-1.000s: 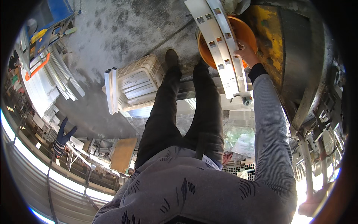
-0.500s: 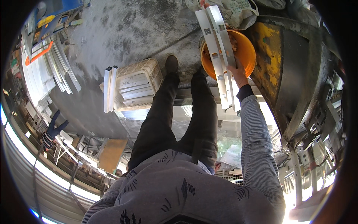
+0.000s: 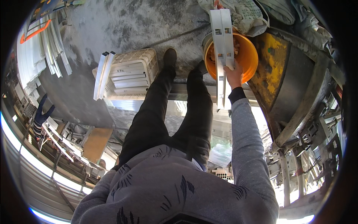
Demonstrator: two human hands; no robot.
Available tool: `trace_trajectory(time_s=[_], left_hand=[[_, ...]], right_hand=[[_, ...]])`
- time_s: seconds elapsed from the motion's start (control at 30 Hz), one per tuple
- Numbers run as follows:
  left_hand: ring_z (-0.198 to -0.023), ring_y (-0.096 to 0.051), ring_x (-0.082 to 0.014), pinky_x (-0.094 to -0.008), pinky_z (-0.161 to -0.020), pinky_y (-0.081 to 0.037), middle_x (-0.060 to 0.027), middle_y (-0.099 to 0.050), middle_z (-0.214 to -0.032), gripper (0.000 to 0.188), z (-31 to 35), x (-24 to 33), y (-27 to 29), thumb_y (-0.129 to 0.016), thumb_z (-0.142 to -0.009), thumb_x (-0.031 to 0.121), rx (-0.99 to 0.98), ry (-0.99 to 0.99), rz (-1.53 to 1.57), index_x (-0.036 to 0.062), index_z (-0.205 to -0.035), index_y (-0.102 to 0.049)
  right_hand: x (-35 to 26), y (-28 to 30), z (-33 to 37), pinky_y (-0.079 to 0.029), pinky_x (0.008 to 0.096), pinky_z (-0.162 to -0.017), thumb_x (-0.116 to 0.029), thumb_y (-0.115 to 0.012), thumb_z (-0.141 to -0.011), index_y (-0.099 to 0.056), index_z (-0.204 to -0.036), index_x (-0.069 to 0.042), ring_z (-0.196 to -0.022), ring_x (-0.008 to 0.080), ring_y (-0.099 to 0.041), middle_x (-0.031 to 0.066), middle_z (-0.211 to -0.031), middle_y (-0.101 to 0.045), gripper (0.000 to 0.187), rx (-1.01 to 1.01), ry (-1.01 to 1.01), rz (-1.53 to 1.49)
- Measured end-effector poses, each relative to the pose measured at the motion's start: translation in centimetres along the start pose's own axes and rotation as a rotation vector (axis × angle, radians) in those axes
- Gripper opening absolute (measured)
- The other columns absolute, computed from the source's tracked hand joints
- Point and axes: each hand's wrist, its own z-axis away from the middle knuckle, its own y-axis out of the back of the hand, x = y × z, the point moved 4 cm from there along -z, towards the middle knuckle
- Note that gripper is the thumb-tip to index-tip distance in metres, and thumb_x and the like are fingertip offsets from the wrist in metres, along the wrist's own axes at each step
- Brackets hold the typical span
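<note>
Since the earlier frame, the pair of slotted metal bars [image 3: 217, 44] has swung from a lean to nearly straight up and down in the view, and the right hand [image 3: 234, 76] has moved with it.

Grey, stained floor [image 3: 112, 31] spreads across the upper part of the view. On the right stands a worn yellow metal panel [image 3: 270, 67]. Left of the legs sits a pale plastic crate [image 3: 153, 59] with plain-looking bars [image 3: 128, 76] lying in it; two more bars [image 3: 104, 76] lean along its left side. Whether any of these have openings cannot be told.

Beyond the right hand, an orange bucket [image 3: 250, 59] holds small brownish pieces. The slotted pair crosses over its left side, with the far ends near a pale sack [image 3: 248, 16].

The fingers of the right hand are closed round the right-hand edge of the pair, which lies side by side with almost no gap. The left hand cannot be made out, so its hold is unknown.

Smallest are the square openings [image 3: 220, 55]: both held bars already have them along their length. That cutting looks done, while the pair is not yet set down.
</note>
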Motion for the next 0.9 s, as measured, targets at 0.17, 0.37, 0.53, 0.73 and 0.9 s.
trace_trajectory(time_s=[0.17,0.37,0.53,0.73,0.9], left_hand=[[-0.101,-0.067,-0.0499,-0.0593,-0.082,-0.053,-0.0312,-0.070,-0.105,0.042,-0.4,-0.2,-0.5,-0.057,-0.098,0.033,-0.016,0.001,0.022,0.0050,-0.128,-0.050],[-0.101,-0.067,-0.0493,-0.0591,-0.082,-0.053,-0.0308,-0.070,-0.105,0.042,-0.9,-0.5,-1.4,-0.056,-0.098,0.034,-0.036,-0.006,0.034,0.0056,-0.129,-0.051],[-0.101,-0.068,-0.0488,-0.0590,-0.082,-0.053,-0.0305,-0.070,-0.105,0.043,-1.7,-0.6,-1.9,-0.055,-0.099,0.036,-0.048,-0.016,0.043,0.0060,-0.129,-0.051],[-0.101,-0.068,-0.0482,-0.0588,-0.082,-0.053,-0.0301,-0.070,-0.105,0.043,-2.9,-0.9,-2.0,-0.054,-0.099,0.038,-0.046,-0.044,0.048,0.0066,-0.129,-0.052],[-0.101,-0.068,-0.0477,-0.0587,-0.082,-0.054,-0.0297,-0.071,-0.105,0.044,-3.9,-1.1,-2.2,-0.053,-0.099,0.039,-0.042,-0.067,0.063,0.0070,-0.130,-0.052]], right_hand=[[-0.9,0.6,0.1,-0.049,0.0470,-0.105,-0.021,-0.069,-0.084,-0.068,-0.130,0.000,-0.115,0.0429,-0.065,0.0276,-0.121,-0.069,0.050,-0.071,-0.035,-0.059],[-1.8,1.3,0.7,-0.050,0.0460,-0.104,-0.008,-0.062,-0.087,-0.063,-0.136,-0.001,-0.114,0.0425,-0.066,0.0244,-0.124,-0.069,0.049,-0.101,-0.041,-0.060],[-4.8,1.8,0.9,-0.049,0.0489,-0.105,-0.007,-0.065,-0.088,-0.063,-0.137,-0.007,-0.123,0.0383,-0.057,0.0215,-0.127,-0.060,0.049,0.067,0.301,0.388],[-6.4,0.8,0.8,-0.047,0.0496,-0.108,-0.006,-0.068,-0.086,-0.062,-0.138,-0.011,-0.127,0.0399,-0.053,0.0222,-0.127,-0.057,0.053,0.001,0.283,0.590],[-5.7,0.4,1.4,-0.049,0.0511,-0.099,-0.004,-0.062,-0.084,-0.060,-0.142,-0.017,-0.115,0.0437,-0.057,0.0226,-0.122,-0.055,0.060,0.021,0.248,0.551]])
